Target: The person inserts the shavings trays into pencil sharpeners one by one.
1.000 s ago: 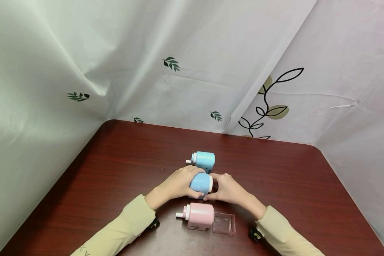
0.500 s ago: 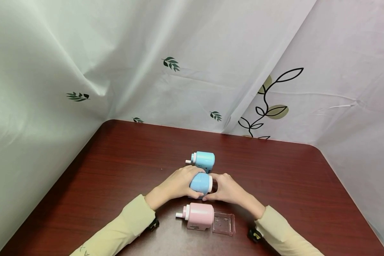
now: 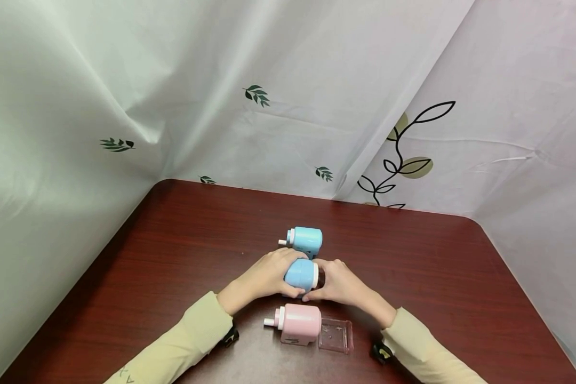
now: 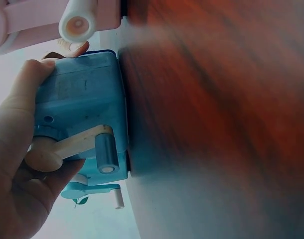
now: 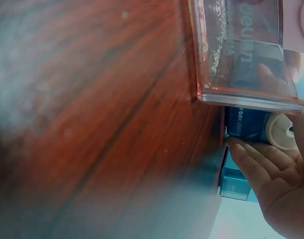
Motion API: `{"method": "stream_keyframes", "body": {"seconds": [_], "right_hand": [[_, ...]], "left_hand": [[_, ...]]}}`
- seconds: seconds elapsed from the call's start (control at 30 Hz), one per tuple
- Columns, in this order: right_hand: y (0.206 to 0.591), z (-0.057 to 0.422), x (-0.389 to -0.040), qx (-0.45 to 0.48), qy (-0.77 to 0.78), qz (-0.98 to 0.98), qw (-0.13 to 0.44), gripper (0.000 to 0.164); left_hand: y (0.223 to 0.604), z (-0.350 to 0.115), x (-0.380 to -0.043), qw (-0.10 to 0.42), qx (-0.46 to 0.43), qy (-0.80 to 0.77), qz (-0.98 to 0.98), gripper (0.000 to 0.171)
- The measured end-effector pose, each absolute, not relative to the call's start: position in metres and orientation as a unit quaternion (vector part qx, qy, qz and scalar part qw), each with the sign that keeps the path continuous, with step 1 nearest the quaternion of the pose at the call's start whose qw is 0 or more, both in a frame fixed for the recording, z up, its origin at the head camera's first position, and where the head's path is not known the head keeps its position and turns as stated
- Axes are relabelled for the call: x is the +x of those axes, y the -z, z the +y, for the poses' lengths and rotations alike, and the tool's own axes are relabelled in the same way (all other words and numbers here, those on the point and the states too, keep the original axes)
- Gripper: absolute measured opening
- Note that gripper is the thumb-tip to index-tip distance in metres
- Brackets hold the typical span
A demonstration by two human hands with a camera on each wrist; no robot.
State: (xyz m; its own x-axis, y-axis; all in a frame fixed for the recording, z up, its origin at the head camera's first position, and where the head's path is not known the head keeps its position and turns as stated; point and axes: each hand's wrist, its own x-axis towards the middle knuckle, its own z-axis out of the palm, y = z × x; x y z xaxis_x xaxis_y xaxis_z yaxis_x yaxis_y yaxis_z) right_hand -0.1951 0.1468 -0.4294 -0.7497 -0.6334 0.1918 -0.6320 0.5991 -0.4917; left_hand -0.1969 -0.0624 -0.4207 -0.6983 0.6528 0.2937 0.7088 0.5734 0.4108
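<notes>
A blue crank pencil sharpener (image 3: 300, 275) stands in the middle of the table. My left hand (image 3: 264, 276) grips it over the crank end, thumb on the near side and fingers on the far side. In the left wrist view its crank arm (image 4: 82, 142) and grey-blue knob (image 4: 107, 154) hang below that hand. My right hand (image 3: 348, 284) is at the opposite end, by the white ring (image 5: 281, 131), thumb and fingertips pinching the sharpener low on its two sides. The right fingers (image 5: 261, 162) lie along its far side. Its drawer is hidden between the hands.
A pink pencil sharpener (image 3: 301, 322) stands nearer me, its clear drawer (image 3: 336, 336) pulled out to the right, with bits of shavings (image 5: 219, 47) inside. A lighter blue sharpener (image 3: 308, 240) stands just behind the held one. A white patterned curtain (image 3: 288, 106) rises behind the table.
My right hand has shifted very slightly left, its thumb tip closer in along the blue sharpener. The left hand and the other sharpeners have stayed put.
</notes>
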Motion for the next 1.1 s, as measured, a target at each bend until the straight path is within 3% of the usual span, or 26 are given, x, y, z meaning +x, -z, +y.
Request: {"method": "stream_keyframes", "body": {"seconds": [1.1], "right_hand": [[0.4259,0.1398,-0.1921,-0.336,0.264,0.904,-0.004,0.065]], "left_hand": [[0.4194,-0.064,-0.1953,0.041,-0.381,0.277,-0.881,0.06]]}}
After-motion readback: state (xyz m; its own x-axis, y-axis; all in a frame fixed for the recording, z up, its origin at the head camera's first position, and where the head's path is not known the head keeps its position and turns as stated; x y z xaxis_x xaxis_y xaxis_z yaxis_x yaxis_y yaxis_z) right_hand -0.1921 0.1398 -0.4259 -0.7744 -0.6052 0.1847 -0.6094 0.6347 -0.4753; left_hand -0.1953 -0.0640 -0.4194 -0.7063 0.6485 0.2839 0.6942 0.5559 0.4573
